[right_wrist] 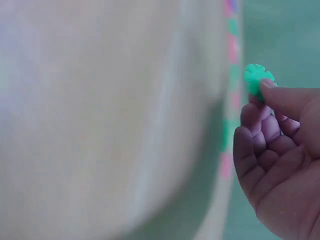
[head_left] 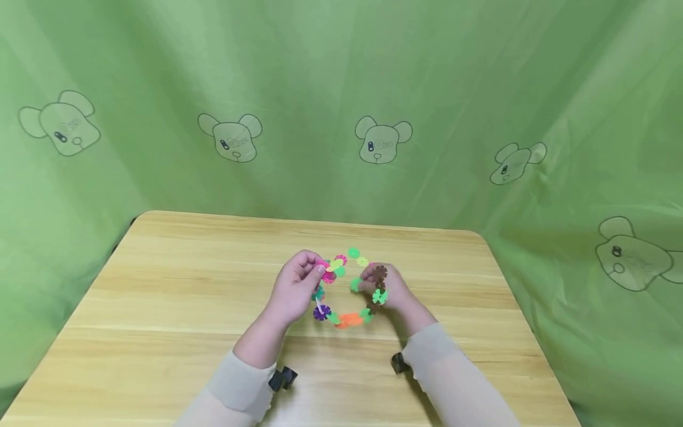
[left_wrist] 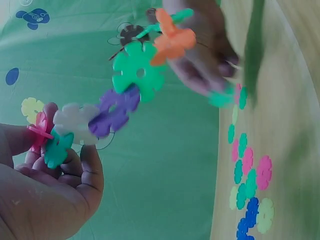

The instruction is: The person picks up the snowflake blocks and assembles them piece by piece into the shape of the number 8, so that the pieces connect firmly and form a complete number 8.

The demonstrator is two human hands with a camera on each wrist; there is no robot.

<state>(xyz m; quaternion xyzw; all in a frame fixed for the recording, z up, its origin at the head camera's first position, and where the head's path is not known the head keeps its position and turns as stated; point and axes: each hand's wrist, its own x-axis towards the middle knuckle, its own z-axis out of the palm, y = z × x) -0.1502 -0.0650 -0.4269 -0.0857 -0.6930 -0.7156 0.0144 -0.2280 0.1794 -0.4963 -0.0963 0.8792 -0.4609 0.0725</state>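
A chain of flower-shaped plastic linking discs, with orange discs (head_left: 349, 320) at its lowest part, curves in the air between the hands. My left hand (head_left: 292, 290) pinches it at a pink disc (left_wrist: 40, 132), beside a teal, a white and a purple disc (left_wrist: 114, 112). The brown and green end of the chain passes in front of my right hand (head_left: 393, 290) in the head view. Between thumb and index finger, that hand grips a single green disc (right_wrist: 257, 77), held inside the curve of the chain.
Several loose discs (left_wrist: 265, 172) in pink, green, blue and pale yellow lie on the wooden table (head_left: 176, 284). Green curtains (head_left: 309, 71) with mouse-head drawings hang behind and at both sides. Small black devices (head_left: 283, 378) sit at the wrists.
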